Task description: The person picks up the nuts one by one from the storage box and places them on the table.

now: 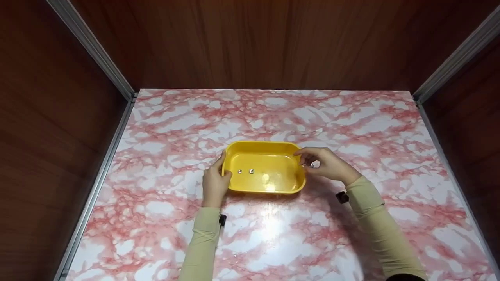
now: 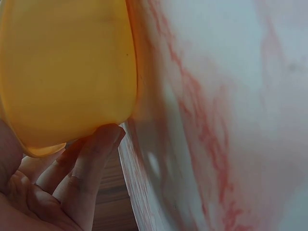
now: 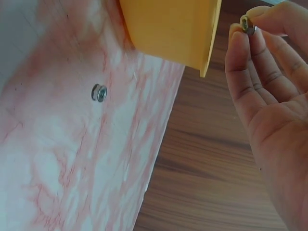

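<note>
A yellow plastic bin [image 1: 269, 187] has my left hand [image 1: 215, 183] at its left end, the thumb over the rim and the fingers along the outside. In the left wrist view, fingertips [image 2: 108, 134] touch the outside of the bin wall [image 2: 72, 72]. Two small metal nuts lie on the bin floor, a left nut [image 1: 240, 171] and a right nut [image 1: 251, 171]. At the bin's right rim, my right hand [image 1: 326, 164] pinches a flange nut [image 3: 247, 25] between thumb and fingers. Another flange nut [image 3: 99, 93] sits on the table near that hand.
The table [image 1: 164, 242] has a red-and-white marbled top. Dark wood-look panels [image 1: 250, 43] stand at the back and both sides, with metal rails [image 1: 93, 50] along the corners.
</note>
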### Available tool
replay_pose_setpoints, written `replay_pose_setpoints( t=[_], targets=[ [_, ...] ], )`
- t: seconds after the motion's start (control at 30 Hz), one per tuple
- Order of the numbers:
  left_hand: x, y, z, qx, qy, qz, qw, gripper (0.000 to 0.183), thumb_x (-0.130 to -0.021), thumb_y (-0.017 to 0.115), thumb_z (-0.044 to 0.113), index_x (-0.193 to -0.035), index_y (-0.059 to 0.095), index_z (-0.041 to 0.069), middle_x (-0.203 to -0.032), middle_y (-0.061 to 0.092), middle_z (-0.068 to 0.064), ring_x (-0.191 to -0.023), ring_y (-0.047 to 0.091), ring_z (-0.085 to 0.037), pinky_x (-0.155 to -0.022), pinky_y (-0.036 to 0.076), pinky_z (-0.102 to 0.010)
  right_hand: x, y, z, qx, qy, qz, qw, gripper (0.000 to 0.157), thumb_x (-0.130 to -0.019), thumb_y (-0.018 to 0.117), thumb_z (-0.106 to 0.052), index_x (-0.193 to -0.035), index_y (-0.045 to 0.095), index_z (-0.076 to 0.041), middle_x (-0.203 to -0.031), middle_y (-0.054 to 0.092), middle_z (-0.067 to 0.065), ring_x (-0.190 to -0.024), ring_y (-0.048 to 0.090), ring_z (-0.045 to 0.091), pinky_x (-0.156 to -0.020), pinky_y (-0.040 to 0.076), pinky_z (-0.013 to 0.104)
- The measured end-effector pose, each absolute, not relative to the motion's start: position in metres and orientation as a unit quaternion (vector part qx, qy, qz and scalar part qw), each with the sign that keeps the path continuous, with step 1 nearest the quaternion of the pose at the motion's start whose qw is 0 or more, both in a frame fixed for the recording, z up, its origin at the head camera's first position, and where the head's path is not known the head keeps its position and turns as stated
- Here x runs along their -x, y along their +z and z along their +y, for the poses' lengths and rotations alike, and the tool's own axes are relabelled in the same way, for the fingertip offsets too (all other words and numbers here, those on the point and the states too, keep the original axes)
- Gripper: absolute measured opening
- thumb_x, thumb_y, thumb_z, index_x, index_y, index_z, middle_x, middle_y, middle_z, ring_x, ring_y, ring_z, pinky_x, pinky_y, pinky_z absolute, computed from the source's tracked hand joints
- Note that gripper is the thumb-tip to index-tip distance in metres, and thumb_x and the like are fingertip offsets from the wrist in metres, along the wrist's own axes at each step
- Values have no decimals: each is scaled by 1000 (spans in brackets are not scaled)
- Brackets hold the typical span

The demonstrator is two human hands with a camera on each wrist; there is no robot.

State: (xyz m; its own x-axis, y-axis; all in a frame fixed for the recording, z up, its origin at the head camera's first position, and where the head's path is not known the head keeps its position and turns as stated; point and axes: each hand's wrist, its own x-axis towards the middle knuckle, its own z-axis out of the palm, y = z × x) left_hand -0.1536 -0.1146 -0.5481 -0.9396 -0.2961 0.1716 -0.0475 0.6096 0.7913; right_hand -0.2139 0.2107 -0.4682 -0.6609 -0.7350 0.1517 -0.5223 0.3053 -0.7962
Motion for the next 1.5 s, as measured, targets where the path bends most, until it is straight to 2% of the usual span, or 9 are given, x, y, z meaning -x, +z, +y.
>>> replay_pose_setpoints(
  t=[0.13,0.33,0.57,0.77,0.97,1.07,1.37,1.5],
  targets=[
    [153,-548,-114,-98,-431,-885,146,62,-69,62,3,-128,50,20,-112,59,-8,-46,37,-14,-43,35,-26,220,-479,219,397,-435,801,110,44,-74,62,6,-116,55,-9,-86,59,14,-79,55,22,-70,46,35],
    [153,-547,-114,-97,-428,-887,145,63,-69,63,3,-128,50,20,-114,58,-8,-47,38,-15,-44,37,-26,210,-462,221,385,-446,799,117,41,-76,63,3,-115,55,-5,-86,59,16,-79,55,31,-72,45,44],
    [154,-548,-115,-97,-424,-890,140,63,-70,63,3,-128,49,21,-114,58,-10,-42,33,-13,-42,36,-27,209,-467,227,377,-453,800,112,39,-76,63,2,-114,56,-6,-87,60,11,-80,55,32,-71,45,44],
    [154,-548,-115,-98,-424,-889,141,62,-70,63,4,-128,49,21,-113,59,-7,-48,40,-16,-46,37,-27,208,-466,230,364,-450,807,114,39,-76,63,2,-114,55,-4,-89,59,20,-81,55,32,-72,45,45],
    [155,-547,-115,-98,-431,-886,139,62,-70,63,3,-128,49,20,-115,58,-3,-62,48,-19,-54,40,-26,208,-470,234,354,-448,812,120,37,-77,62,2,-113,55,1,-88,59,14,-81,55,33,-72,45,45],
    [154,-547,-115,-99,-433,-885,138,62,-70,64,3,-128,49,20,-115,58,-3,-64,50,-18,-54,41,-26,208,-474,237,351,-449,813,121,38,-76,61,5,-113,54,4,-88,59,12,-81,55,33,-72,45,46],
    [153,-548,-114,-98,-431,-886,140,62,-71,64,4,-128,49,21,-116,57,-4,-54,47,-17,-49,40,-25,207,-486,243,350,-447,815,112,40,-75,59,10,-112,56,-5,-88,60,10,-81,56,34,-72,45,45],
    [153,-548,-114,-98,-429,-887,140,61,-71,64,4,-128,49,20,-115,58,-4,-54,48,-17,-50,41,-25,205,-488,244,343,-447,818,113,39,-75,59,11,-112,56,-4,-88,60,10,-81,56,34,-72,45,45]
  ],
)
